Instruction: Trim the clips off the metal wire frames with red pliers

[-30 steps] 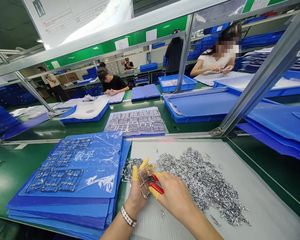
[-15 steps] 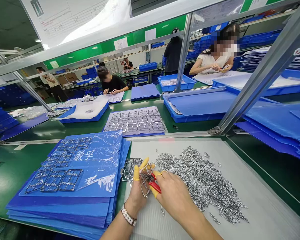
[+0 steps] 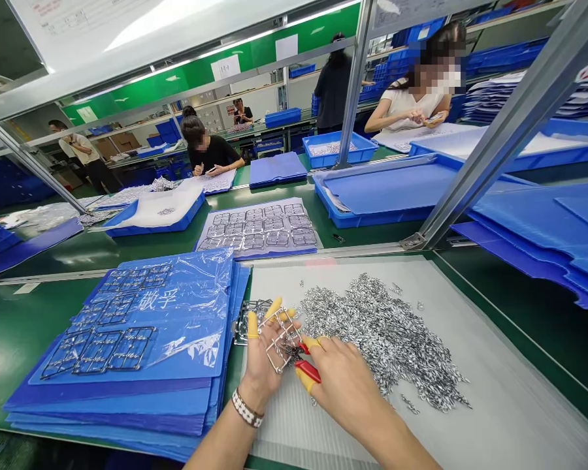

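Looks like trimming: clipping small parts off a wire frame [image 3: 277, 343] with cutters [image 3: 308, 372]. Gripping the frame in the left hand [image 3: 263, 359], closed around it with yellow cots [image 3: 252, 324] on thumb and fingertips, tilted just above the mat [image 3: 494, 405] near its left edge. Clasping the red cutter handles in the right hand [image 3: 345, 385], nose pushed in among the wires; cannot tell whether mid-cut or between cuts, with the blades hidden. Working just left of a broad pile [image 3: 387, 339] of loose silvery parts spread over the middle of the mat. Flanked on the left by a stack [image 3: 127, 405] of blue sheets with more frames under clear film, toward the near-left corner of the bench [image 3: 10, 326].

For a further cut, probably: keep the frame pinned steady, set the blades tight against a joint, squeeze short, and angle the frame so as to drop the freed part toward the pile rather than off the mat's near edge.

Against a second ago: same grip on both sides, same spot beside the pile. Showing a little more of the red handles than half a second back. Sitting slightly higher and further left in view, bench and all, so more likely a dip of the head than any move of the hands.
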`<state>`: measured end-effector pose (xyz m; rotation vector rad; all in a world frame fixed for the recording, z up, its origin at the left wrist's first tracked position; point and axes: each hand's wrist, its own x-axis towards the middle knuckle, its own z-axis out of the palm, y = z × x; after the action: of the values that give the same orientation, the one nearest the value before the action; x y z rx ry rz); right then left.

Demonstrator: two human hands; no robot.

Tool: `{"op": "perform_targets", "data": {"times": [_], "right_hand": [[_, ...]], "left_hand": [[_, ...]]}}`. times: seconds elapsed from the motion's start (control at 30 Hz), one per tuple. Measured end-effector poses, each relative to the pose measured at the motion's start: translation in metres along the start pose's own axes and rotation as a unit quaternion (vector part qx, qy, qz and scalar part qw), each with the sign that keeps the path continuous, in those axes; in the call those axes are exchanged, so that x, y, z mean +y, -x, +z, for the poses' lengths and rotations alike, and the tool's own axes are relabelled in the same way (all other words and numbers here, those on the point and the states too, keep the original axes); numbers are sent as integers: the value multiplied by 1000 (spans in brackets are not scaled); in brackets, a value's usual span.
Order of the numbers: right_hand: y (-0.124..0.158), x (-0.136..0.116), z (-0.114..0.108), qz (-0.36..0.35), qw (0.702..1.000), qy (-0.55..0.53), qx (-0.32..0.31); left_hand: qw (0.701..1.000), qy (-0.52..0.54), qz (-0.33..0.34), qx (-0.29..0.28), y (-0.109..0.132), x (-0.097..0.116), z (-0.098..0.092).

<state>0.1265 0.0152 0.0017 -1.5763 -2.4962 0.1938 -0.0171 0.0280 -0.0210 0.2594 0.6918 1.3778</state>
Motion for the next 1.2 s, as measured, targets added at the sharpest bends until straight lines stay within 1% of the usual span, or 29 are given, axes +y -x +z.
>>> {"op": "perform_targets", "data": {"times": [0.13,0.33,0.5,0.63,0.77,0.87,0.97,1.07,1.13,1.2], "right_hand": [[-2,-4,2,6,1000,-8,-9],[-1,-6,3,-6,1000,-1,3],[-5,-7,-2,-7,1000,-6,-22],[-6,-8,-3,-6,999,-10,-42],[-5,-11,-2,-9,1000,5,-29],[-5,-12,-3,-11,999,7,-32],[-4,-9,-6,-3,999,2,-38],[-1,0,-6,6,999,-27,-39],[1,7,-4,13,998,-63,-20],[2,13,-1,19,993,-114,14]], "left_hand": [[1000,6,1,9,0,-1,0],[999,-22,24,18,-1,-4,-5],[998,-30,40,29,-3,-5,-9],[998,-26,44,30,-4,-4,-8],[998,-25,48,26,-3,-5,-5],[998,-25,49,24,-2,-4,-4],[999,-9,39,22,-2,-2,-4],[1000,21,15,13,-3,2,-4],[999,44,0,0,-3,4,-3],[998,62,-14,-13,-3,6,-4]]}}
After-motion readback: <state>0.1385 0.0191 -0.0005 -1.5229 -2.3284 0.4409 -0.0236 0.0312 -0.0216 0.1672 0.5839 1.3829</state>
